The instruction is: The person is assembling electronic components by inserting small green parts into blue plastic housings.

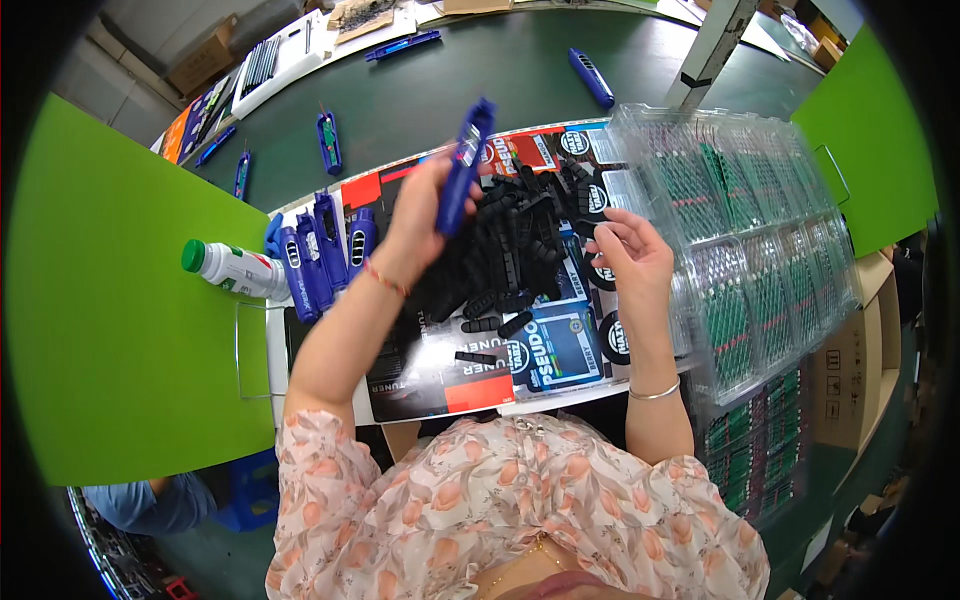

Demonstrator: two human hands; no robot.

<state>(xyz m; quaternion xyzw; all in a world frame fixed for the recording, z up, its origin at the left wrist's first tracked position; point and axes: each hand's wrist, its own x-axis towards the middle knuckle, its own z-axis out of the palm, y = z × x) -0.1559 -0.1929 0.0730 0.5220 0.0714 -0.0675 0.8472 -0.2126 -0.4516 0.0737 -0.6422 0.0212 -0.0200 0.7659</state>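
Observation:
In my left hand (pixel 422 205) is a blue plastic device housing (pixel 465 165), held tilted over the left side of a heap of black button strips (pixel 515 235). It is slightly blurred at its upper end. My right hand (pixel 635 250) is at the right edge of the heap, fingers curled, with a small black button strip (pixel 587 229) at the thumb and fingertips. A few loose strips lie nearer me on the printed sheet (pixel 440 400). Several blue housings (pixel 305 265) stand bunched to the left of my left forearm.
Clear plastic trays (pixel 745 250) of green circuit boards stand at the right. A white bottle with a green cap (pixel 235 268) lies at the left. More blue housings (pixel 329 142) are scattered on the dark green table (pixel 500 65). Green panels (pixel 140 320) flank both sides; a metal post (pixel 712 50) rises behind.

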